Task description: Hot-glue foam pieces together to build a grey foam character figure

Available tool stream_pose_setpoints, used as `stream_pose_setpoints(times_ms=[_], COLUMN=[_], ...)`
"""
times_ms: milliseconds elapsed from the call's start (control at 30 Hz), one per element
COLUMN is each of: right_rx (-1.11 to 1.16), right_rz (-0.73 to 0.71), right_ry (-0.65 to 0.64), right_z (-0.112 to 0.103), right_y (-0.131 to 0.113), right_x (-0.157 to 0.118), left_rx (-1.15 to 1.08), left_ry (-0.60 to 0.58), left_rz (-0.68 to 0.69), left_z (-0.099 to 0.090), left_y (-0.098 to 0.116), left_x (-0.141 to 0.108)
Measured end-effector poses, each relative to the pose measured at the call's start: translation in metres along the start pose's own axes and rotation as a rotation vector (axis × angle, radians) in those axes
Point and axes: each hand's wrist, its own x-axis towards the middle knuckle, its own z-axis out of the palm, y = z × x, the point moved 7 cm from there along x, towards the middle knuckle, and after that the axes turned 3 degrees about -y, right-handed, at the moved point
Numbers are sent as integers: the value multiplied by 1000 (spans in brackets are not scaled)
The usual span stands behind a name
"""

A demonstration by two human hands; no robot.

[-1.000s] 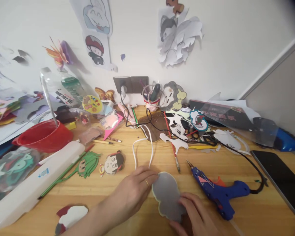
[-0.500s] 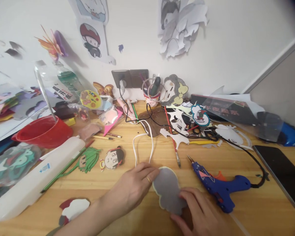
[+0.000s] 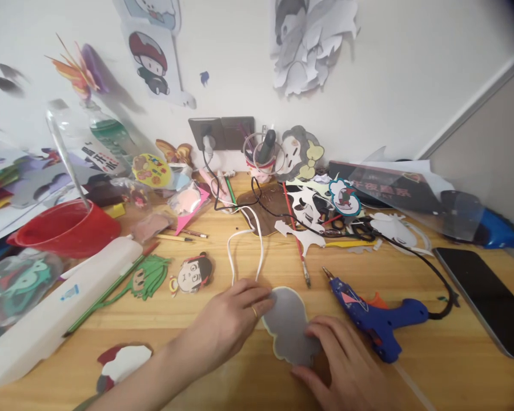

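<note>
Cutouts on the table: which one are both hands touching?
The grey cutout with the pale yellow edge, between left hand and right hand; neither touches another.

Toward the near edge of the desk (image 3: 124,319), the cutout (image 3: 288,325) is plain grey, rimmed pale yellow. Nearer the right edge, the glue gun (image 3: 381,323) is blue with an orange trigger (image 3: 376,300). Toward the left edge, the basin (image 3: 89,237) is solid red.
</note>
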Motion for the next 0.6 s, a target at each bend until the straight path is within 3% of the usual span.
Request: stream_pose_setpoints(times_ms=[400,600], right_rx=[58,36], right_rz=[-23,-144], right_ry=[-8,85], right_z=[-2,-37], right_y=[4,18], right_x=[-1,0], left_rx=[-49,-54], left_ry=[-9,-46], left_rz=[-21,-40], left_z=[-1,3], left_y=[-3,-5], left_x=[1,0])
